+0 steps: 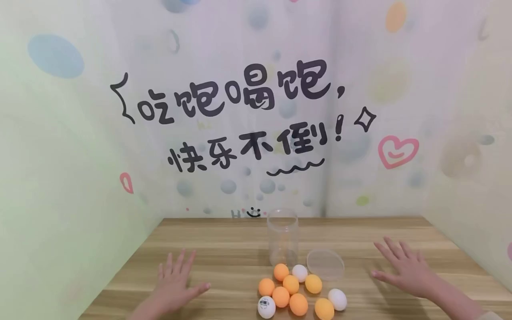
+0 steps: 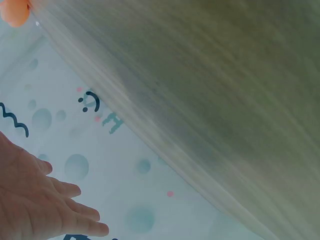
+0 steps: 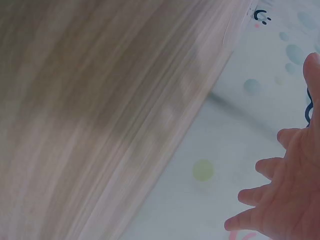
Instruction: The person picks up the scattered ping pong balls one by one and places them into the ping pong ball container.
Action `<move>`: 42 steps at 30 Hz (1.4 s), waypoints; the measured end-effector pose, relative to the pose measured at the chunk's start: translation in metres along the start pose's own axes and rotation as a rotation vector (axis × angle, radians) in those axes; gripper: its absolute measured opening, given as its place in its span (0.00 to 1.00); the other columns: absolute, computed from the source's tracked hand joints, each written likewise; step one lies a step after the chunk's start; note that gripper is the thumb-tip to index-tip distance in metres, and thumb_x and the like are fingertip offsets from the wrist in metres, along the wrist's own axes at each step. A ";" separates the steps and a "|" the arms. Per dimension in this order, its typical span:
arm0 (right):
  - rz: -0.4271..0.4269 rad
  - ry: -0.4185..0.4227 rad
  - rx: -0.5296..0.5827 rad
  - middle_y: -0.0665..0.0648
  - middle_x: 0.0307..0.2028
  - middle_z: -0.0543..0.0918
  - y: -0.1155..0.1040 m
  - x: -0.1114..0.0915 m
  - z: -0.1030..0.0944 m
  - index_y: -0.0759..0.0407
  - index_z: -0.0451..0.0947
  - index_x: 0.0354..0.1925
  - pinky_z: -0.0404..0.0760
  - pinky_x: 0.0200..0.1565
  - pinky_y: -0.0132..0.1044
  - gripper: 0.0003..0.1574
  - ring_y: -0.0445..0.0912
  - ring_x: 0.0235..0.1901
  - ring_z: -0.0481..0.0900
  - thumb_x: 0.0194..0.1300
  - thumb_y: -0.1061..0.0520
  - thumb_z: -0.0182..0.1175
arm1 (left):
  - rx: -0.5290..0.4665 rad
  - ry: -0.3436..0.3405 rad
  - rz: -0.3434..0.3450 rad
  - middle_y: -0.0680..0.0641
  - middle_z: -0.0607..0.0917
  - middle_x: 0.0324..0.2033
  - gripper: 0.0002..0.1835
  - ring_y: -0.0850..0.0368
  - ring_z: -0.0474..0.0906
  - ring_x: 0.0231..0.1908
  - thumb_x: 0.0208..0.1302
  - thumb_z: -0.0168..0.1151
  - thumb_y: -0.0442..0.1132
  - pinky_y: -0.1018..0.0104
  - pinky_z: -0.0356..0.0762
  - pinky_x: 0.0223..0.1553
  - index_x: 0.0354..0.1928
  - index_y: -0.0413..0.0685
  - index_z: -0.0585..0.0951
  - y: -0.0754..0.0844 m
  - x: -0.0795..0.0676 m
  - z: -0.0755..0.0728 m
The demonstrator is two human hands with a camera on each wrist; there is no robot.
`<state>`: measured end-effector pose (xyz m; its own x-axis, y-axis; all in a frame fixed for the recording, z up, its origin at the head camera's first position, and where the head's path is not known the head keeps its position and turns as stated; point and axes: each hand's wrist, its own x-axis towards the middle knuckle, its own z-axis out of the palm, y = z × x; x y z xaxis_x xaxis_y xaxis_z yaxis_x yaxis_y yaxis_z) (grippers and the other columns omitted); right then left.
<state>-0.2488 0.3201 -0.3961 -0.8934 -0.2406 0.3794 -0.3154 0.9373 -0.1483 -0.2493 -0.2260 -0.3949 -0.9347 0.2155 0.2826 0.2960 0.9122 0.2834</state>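
Note:
Several orange and white table tennis balls lie in a loose cluster near the table's front; one orange ball (image 1: 298,304) and one printed white ball (image 1: 266,307) are among them. Behind the cluster a clear plastic jar (image 1: 283,240) stands upright without its lid. The clear round lid (image 1: 326,264) lies flat to the jar's right. Left of the balls is my left hand (image 1: 172,284), fingers spread, holding nothing. My right hand (image 1: 408,271) hovers on the far side, palm down, its fingers also spread. In the wrist views the left hand (image 2: 40,200) and right hand (image 3: 285,185) both show bare palms.
A wood-grain table (image 1: 224,240) reaches back to a pale curtain-like wall (image 1: 240,191) with black lettering and coloured dots. Similar pale walls close in the left and right sides. An orange ball (image 2: 15,12) shows at the corner of the left wrist view.

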 end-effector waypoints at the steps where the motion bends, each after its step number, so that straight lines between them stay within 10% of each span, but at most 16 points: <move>1: -0.002 -0.003 0.002 0.70 0.63 0.58 -0.002 0.000 0.000 0.51 0.51 0.68 0.47 0.48 0.76 0.52 0.75 0.58 0.52 0.53 0.37 0.61 | 0.000 -0.006 -0.002 0.29 0.48 0.67 0.50 0.21 0.36 0.62 0.53 0.56 0.66 0.26 0.34 0.55 0.68 0.40 0.53 0.000 0.000 -0.001; 14: -0.072 -0.032 0.043 0.69 0.63 0.59 -0.015 -0.002 0.004 0.44 0.52 0.68 0.51 0.49 0.74 0.50 0.75 0.58 0.53 0.52 0.38 0.62 | -0.023 -0.049 0.002 0.29 0.45 0.67 0.51 0.20 0.34 0.62 0.52 0.57 0.65 0.25 0.34 0.54 0.68 0.39 0.52 0.003 0.001 -0.004; 21: -0.135 -0.043 0.077 0.74 0.58 0.66 -0.029 0.000 0.005 0.62 0.62 0.62 0.65 0.44 0.67 0.45 0.73 0.50 0.66 0.53 0.41 0.63 | -0.054 -0.089 -0.077 0.28 0.50 0.66 0.51 0.22 0.41 0.62 0.54 0.54 0.67 0.27 0.40 0.56 0.68 0.37 0.51 0.012 0.008 -0.008; 33: -0.426 -0.250 0.192 0.73 0.57 0.67 -0.054 0.012 0.001 0.51 0.60 0.65 0.79 0.37 0.42 0.42 0.58 0.44 0.77 0.55 0.45 0.62 | -0.663 -0.156 -0.070 0.28 0.62 0.61 0.42 0.29 0.64 0.57 0.63 0.52 0.57 0.37 0.64 0.53 0.68 0.37 0.52 0.078 0.072 -0.003; 42: -0.489 -0.359 0.246 0.69 0.54 0.72 -0.065 0.020 0.008 0.50 0.70 0.57 0.78 0.40 0.35 0.30 0.52 0.49 0.75 0.58 0.43 0.58 | -0.752 -0.074 -0.021 0.31 0.64 0.61 0.40 0.31 0.65 0.57 0.62 0.55 0.53 0.43 0.67 0.53 0.68 0.40 0.54 0.122 0.119 0.019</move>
<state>-0.2484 0.2523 -0.3861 -0.6663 -0.7335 0.1341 -0.7383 0.6237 -0.2565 -0.3282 -0.0828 -0.3443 -0.9445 0.2481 0.2156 0.3078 0.4381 0.8446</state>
